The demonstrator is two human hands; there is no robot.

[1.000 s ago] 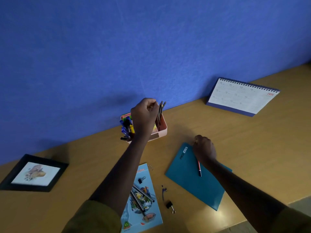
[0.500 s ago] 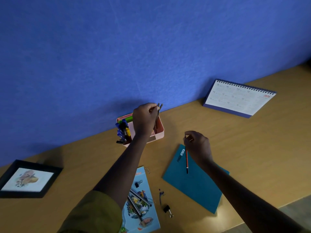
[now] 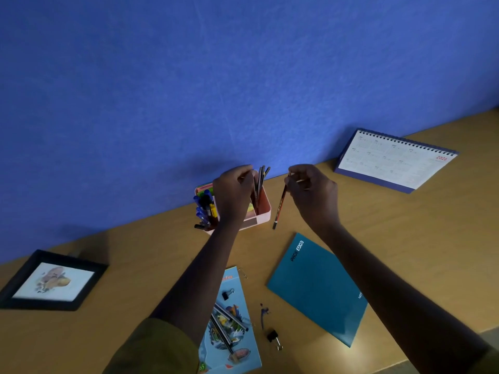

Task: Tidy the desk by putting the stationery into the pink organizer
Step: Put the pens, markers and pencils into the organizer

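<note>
The pink organizer (image 3: 263, 211) stands by the blue wall with blue pens (image 3: 204, 207) in its left side and dark pencils (image 3: 260, 182) in its right. My left hand (image 3: 233, 195) is above it, its fingers pinching the tops of those pencils. My right hand (image 3: 313, 195) pinches the top of a red and black pencil (image 3: 279, 207), which hangs point down just right of the organizer, above the desk.
A teal notebook (image 3: 316, 287) lies front right. An illustrated booklet (image 3: 232, 327) carries silver pens (image 3: 226, 322) and a binder clip (image 3: 226, 295). Another binder clip (image 3: 273, 336) and a small blue item (image 3: 264, 313) lie beside it. A desk calendar (image 3: 394, 160) and framed picture (image 3: 51, 282) flank the area.
My right hand picked the red pencil off the teal notebook and lifted it up to the organizer's right side. My left hand stayed on the pencils in the organizer.
</note>
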